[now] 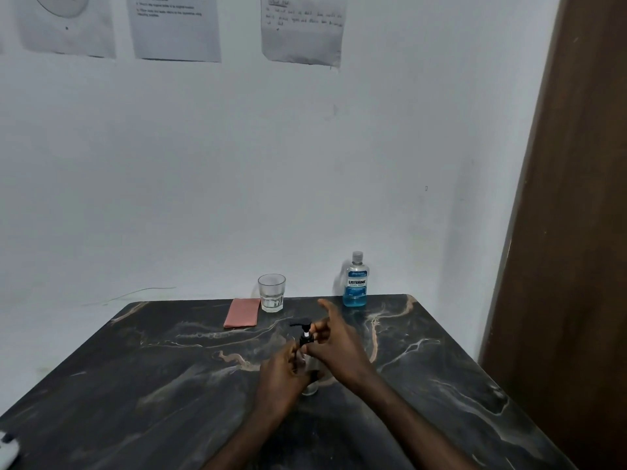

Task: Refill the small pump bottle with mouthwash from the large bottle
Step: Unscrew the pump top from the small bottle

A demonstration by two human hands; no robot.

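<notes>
1. 1 pale, blurred object is seen at the near left corner of the dark, marble-patterned table; what it is cannot be told.
2. 2 bare forearms are stretched forward over the near half of the table, and both hands meet near its middle.
3. The left hand is wrapped around the body of a small clear pump bottle, with the fingers curled round it so that most of the body is hidden. Only the base is seen below the hand, resting on the table.
4. The right hand is placed just beside and slightly beyond the left. The black collar of the bottle is pinched between its thumb and a curled finger, while the index finger is held out straight, pointing away and to the left.
5. The bottle is held upright, and its black pump head is turned to the left above the collar.
6. Farther back, a flat pink folded cloth is laid on the table, left of the hands.
7. 1 clear faceted drinking glass is set upright just beside the cloth's far right corner; whether it holds liquid cannot be told.
8. The large clear bottle of blue mouthwash is stood upright at the far edge, right of the glass and well apart from both hands, with its cap on.
9. Behind the table a white wall is seen, with 3 printed paper sheets fixed high on it, and a brown wooden panel is seen at the right.
</notes>
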